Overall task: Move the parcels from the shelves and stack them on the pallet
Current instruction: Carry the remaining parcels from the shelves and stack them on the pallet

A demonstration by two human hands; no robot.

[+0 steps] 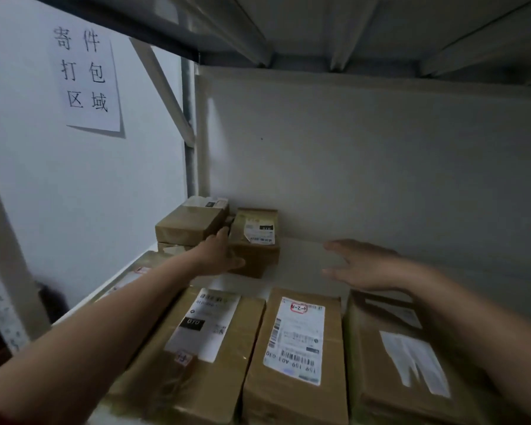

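- My left grip (219, 256) reaches to the back of the shelf (304, 256) and lies against the left side of the small brown parcel (258, 259). The fingers run straight along that side and the thumb spreads across its near lower corner. The grip is released: it touches the parcel without clasping it.
- The small brown parcel sits on the shelf near the back wall, with a white label (259, 233) on top.
- Just to its left is a stack of small boxes (187, 225), and my left fingertips point into the gap between the two.
- My right grip (362, 265) is released, palm down and fingers spread. It hovers over bare shelf to the right of the small brown parcel and apart from it.
- Three larger parcels lie side by side along the shelf's front edge, each with a label on top: the left parcel (154, 378), the middle parcel (295, 397) and the right parcel (377, 378). My right forearm passes over the right parcel.
- A flat parcel (154, 257) shows partly beyond my left forearm.
- A paper sign (86, 78) with printed characters hangs on the wall to the left.
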